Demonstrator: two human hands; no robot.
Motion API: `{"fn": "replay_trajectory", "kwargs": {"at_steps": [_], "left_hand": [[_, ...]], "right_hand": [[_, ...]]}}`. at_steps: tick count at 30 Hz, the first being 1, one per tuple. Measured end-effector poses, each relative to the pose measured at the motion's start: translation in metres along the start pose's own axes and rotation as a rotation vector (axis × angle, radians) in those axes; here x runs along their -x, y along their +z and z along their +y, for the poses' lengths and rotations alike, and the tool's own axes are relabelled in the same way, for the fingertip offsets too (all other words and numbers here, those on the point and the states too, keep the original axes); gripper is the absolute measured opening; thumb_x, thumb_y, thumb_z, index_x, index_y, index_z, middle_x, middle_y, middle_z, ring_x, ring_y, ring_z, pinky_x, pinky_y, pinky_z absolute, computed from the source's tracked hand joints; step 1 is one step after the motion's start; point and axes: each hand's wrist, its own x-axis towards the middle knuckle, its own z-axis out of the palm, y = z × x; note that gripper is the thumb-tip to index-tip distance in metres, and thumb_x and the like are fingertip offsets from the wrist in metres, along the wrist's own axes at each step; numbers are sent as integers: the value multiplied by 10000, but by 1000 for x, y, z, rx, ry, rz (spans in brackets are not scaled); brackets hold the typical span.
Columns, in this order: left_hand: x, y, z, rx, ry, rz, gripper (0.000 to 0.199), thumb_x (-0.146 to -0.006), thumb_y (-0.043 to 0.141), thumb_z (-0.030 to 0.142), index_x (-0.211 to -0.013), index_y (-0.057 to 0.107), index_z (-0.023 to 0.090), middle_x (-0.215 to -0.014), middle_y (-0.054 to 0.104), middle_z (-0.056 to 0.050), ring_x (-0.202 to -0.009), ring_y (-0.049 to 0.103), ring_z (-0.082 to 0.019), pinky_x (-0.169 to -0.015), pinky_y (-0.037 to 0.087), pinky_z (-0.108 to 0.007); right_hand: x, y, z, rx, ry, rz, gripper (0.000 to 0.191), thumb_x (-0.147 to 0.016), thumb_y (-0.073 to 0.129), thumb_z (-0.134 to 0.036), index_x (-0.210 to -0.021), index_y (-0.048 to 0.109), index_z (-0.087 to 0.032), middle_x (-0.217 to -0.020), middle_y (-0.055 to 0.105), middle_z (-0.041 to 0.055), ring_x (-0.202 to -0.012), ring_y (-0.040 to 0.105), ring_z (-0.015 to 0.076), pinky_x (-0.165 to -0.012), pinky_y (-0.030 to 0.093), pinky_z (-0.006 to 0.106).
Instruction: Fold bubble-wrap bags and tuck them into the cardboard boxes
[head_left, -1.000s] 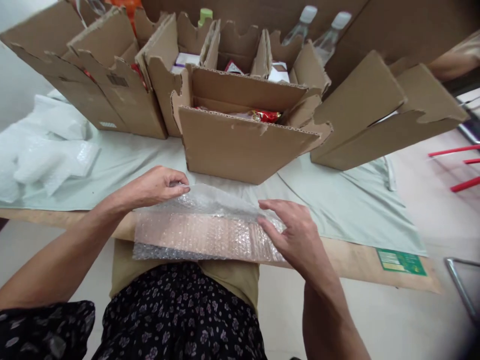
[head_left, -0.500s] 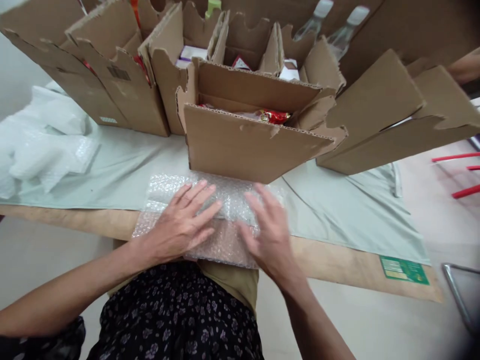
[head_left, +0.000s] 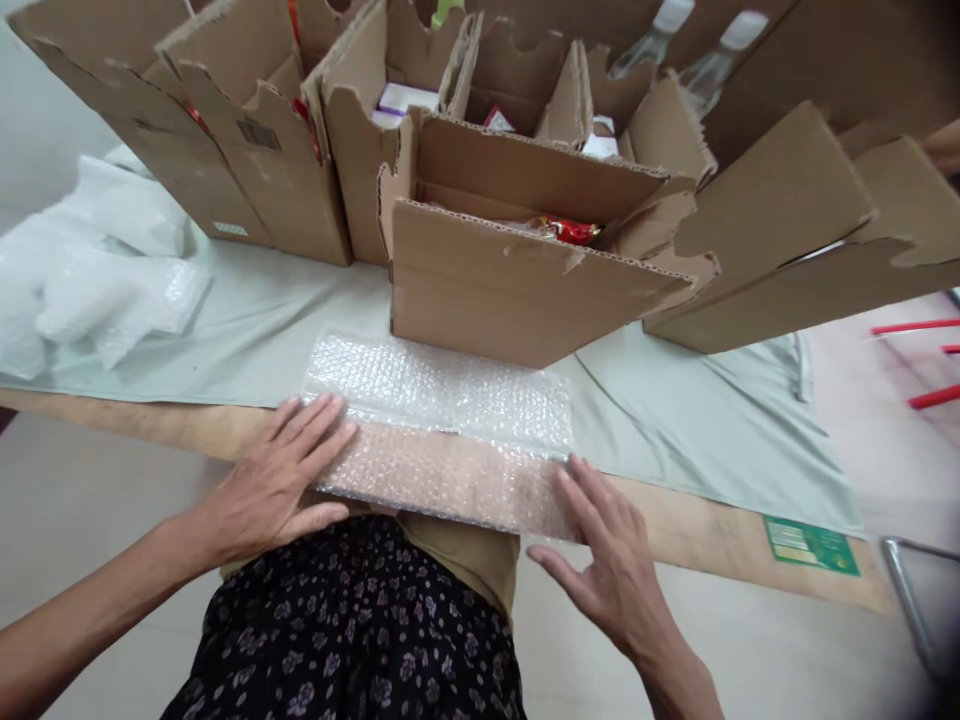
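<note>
A sheet of clear bubble wrap lies across the front edge of the table, its near part over the bare wooden board. My left hand touches the wrap's left end, fingers stretched out and the thumb near the front edge. At the right end, my right hand rests its fingertips on the wrap, with the thumb spread away just off the table edge. Neither hand grips anything. Right behind the wrap stands an open cardboard box with red-wrapped packets inside.
Several more cardboard boxes stand in a row behind, some holding small cartons. Two clear bottles with white caps rise at the back. Crumpled bubble wrap lies at left on the pale green cloth. A metal frame stands at right.
Both hands have moved apart, from the middle of the bubble wrap out to its left and right ends. The view has shifted slightly.
</note>
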Motion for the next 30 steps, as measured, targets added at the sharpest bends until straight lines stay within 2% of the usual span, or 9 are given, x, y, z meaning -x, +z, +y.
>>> {"fn": "replay_trajectory", "kwargs": {"at_steps": [5, 9, 13, 16, 18, 21, 24, 27, 30], "left_hand": [[2, -6, 5, 66, -12, 43, 684, -954, 606, 286, -1610, 420, 234, -1660, 464, -161, -1551, 422, -367, -1310, 240, -582], [1, -13, -4, 143, 7, 36, 651, -951, 626, 336, -1577, 477, 239, -1618, 526, -144, -1515, 478, -361, -1286, 312, -582], [1, -13, -12, 199, -53, 103, 439, -966, 591, 280, -1397, 657, 229, -1496, 650, -136, -1416, 594, -334, -1238, 400, -572], [-3, -19, -15, 345, -138, 174, 261, -978, 561, 261, -1146, 759, 227, -1299, 772, -107, -1311, 679, -313, -1182, 475, -538], [-7, -30, -15, 495, -268, 189, 210, -983, 577, 322, -1014, 767, 236, -1138, 821, -68, -1163, 747, -292, -1072, 566, -469], [-15, -48, -15, 620, -506, 165, 211, -945, 650, 432, -903, 760, 258, -981, 821, -3, -929, 765, -252, -857, 621, -364], [-26, -52, -19, 584, -639, 127, 266, -890, 676, 506, -862, 759, 255, -909, 810, 2, -835, 740, -239, -752, 594, -325], [-35, -40, -22, 455, -664, 39, 319, -874, 618, 541, -833, 738, 248, -771, 776, -8, -680, 693, -214, -618, 526, -298], [-38, -28, -23, 238, -599, 18, 327, -905, 550, 524, -927, 715, 242, -794, 743, -34, -681, 668, -220, -646, 504, -319]], "right_hand": [[4, 2, -6, -24, -69, 3, 433, -1044, 572, -333, -1474, 594, -283, -1555, 579, 123, -1428, 550, 353, -1049, 503, 543], [-1, 0, 2, -174, -85, 59, 287, -1039, 583, -260, -1272, 745, -299, -1421, 695, 80, -1363, 620, 310, -1009, 570, 511], [-5, -10, -2, -331, -22, 142, 216, -1016, 617, -211, -1119, 788, -294, -1275, 773, 51, -1286, 682, 280, -1025, 596, 501], [-8, -22, -9, -539, 104, 226, 164, -1020, 616, -239, -1023, 776, -272, -1129, 812, 40, -1162, 748, 255, -1006, 618, 454], [-9, -29, -12, -600, 238, 318, 130, -1009, 650, -290, -965, 769, -260, -974, 821, 24, -940, 794, 221, -849, 650, 364], [-15, -32, -11, -548, 417, 420, 177, -955, 725, -399, -890, 764, -239, -774, 782, 4, -674, 745, 181, -627, 596, 287], [-26, -22, -8, -500, 499, 431, 264, -928, 729, -481, -869, 758, -225, -736, 762, 15, -646, 714, 189, -606, 572, 300], [-39, -2, -2, -358, 477, 401, 305, -937, 699, -520, -853, 746, -230, -754, 763, 27, -637, 678, 192, -624, 545, 326], [-45, 14, 6, -124, 365, 353, 335, -974, 655, -526, -864, 735, -220, -740, 736, 47, -655, 647, 203, -689, 517, 362]]}}
